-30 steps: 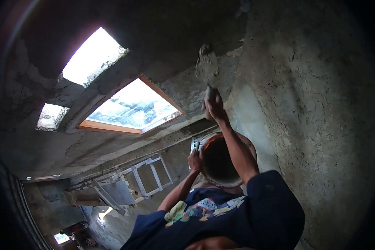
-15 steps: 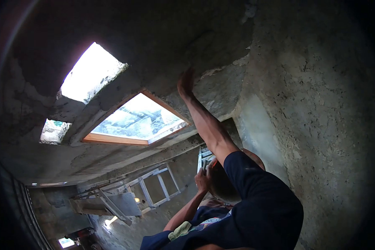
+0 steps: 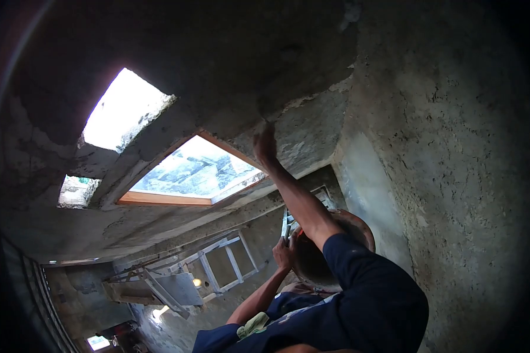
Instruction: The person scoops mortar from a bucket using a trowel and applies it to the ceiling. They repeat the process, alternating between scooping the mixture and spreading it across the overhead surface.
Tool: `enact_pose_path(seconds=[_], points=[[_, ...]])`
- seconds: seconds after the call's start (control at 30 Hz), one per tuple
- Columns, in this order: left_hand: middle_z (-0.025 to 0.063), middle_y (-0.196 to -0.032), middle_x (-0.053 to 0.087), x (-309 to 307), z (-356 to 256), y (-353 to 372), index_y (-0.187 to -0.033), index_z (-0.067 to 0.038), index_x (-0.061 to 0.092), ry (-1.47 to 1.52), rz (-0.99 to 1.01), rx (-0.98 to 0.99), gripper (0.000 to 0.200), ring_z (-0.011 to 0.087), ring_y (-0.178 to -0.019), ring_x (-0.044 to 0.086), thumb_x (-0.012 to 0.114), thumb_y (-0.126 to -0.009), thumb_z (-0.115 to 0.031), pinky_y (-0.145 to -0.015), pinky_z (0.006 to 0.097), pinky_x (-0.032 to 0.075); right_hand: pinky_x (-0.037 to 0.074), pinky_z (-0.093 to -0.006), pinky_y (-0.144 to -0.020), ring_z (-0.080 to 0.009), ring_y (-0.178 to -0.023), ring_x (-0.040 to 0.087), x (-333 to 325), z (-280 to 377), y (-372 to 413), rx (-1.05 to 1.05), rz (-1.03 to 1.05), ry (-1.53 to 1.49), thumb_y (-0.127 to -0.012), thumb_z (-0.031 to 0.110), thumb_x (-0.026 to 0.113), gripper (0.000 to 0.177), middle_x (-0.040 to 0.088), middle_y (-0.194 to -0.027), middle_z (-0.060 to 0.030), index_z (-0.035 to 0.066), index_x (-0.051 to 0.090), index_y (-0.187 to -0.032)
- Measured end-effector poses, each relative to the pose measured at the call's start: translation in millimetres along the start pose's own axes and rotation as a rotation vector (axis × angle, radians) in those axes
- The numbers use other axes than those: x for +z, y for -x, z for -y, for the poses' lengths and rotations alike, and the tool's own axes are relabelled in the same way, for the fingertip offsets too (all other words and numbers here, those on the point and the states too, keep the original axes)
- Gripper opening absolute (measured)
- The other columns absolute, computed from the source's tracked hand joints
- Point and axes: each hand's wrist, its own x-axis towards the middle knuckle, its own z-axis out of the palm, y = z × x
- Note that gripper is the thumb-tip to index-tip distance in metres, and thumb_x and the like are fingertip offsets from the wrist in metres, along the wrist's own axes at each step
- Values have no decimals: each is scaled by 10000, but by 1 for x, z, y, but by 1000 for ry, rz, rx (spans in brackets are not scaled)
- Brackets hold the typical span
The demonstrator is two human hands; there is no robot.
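My left hand (image 3: 285, 255) is closed at the near rim of a round, dark basin (image 3: 317, 269), held in front of my chest. A short dark piece sticks up from its fingers; I cannot make out what it is. My right arm reaches across the basin and up to the rough grey plaster wall (image 3: 312, 126). Close against that surface, my right hand (image 3: 265, 145) looks closed, its fingers blurred and dim. Something thin may jut above its fingertips, too dark to name. The basin's inside is mostly hidden behind my forearm.
Left of my right hand is a wood-framed window (image 3: 171, 199), with two bright openings in the wall beyond it. A ladder-like wooden frame (image 3: 229, 265) and a board (image 3: 179, 288) stand lower left. Another rough wall (image 3: 447, 176) rises on the right.
My right hand has moved down along the wall, toward the window's corner and the basin. My left hand stays at the basin, whose rim shows more now.
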Motion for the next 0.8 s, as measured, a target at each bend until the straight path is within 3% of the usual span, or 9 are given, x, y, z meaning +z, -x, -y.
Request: enact_pose_path(seconds=[0.07, 0.13, 0.2, 0.23, 0.33, 0.43, 0.67, 0.73, 0.8], points=[[239, -644, 568, 0, 0, -1, -767, 21, 570, -9, 3, -2, 476, 398, -626, 584, 594, -809, -453, -559, 440, 428, 383, -456, -918, -438, -1132, 421, -9, -39, -11, -724, -290, 238, -837, 264, 547, 588, 372, -1267, -301, -39, 322, -1288], [240, -652, 573, -1, -2, -2, -773, 23, 571, -19, 8, -8, 477, 400, -641, 588, 590, -812, -452, -566, 441, 432, 359, -458, -925, -422, -1154, 413, -26, -32, -15, -725, -459, 220, -840, 206, 546, 565, 408, -1226, -296, -58, 309, -1281], [243, -666, 578, -4, -6, 2, -788, 23, 573, -50, 14, -12, 475, 407, -655, 588, 584, -817, -452, -570, 441, 434, 411, -480, -863, -432, -1046, 473, -42, -8, -40, -804, -602, 231, -837, 189, 556, 503, 458, -1142, -275, -38, 360, -1241], [243, -666, 578, -5, -7, 5, -788, 23, 573, -54, 12, -19, 475, 407, -655, 588, 584, -817, -452, -570, 441, 434, 429, -493, -822, -424, -997, 506, -53, 12, -51, -842, -577, 206, -849, 212, 543, 476, 483, -1126, -254, -9, 378, -1237], [246, -647, 563, -4, -6, 11, -760, 21, 546, -23, 13, 4, 474, 414, -638, 574, 577, -823, -448, -559, 452, 425, 445, -487, -793, -408, -966, 529, -70, 38, -96, -814, -499, 296, -855, 220, 532, 464, 515, -1088, -247, 5, 381, -1236], [236, -599, 530, -3, 0, 18, -719, 11, 488, -68, -16, 58, 470, 417, -576, 548, 572, -830, -438, -513, 469, 397, 456, -466, -783, -389, -944, 551, -81, 43, -107, -644, -403, 347, -836, 221, 549, 582, 548, -1037, -261, -10, 302, -1309], [243, -606, 532, -5, -4, 24, -731, 12, 495, -10, -7, 94, 459, 435, -579, 538, 572, -831, -429, -507, 476, 393, 477, -477, -698, -414, -800, 593, -77, 5, -110, -604, -364, 352, -806, 215, 568, 678, 593, -856, -282, -65, 230, -1324], [247, -616, 536, -6, -3, 23, -736, 16, 496, -64, -7, 95, 459, 439, -594, 541, 567, -834, -427, -516, 479, 396, 478, -479, -675, -428, -783, 592, -65, -22, -110, -495, -365, 290, -796, 192, 574, 704, 593, -809, -284, -61, 197, -1334], [248, -619, 536, -8, -2, 23, -737, 16, 496, -68, 9, 90, 460, 440, -599, 542, 565, -834, -428, -520, 481, 397, 463, -491, -724, -440, -863, 564, -72, -11, -76, -402, -334, 229, -795, 151, 558, 644, 574, -904, -296, -17, 222, -1318]])
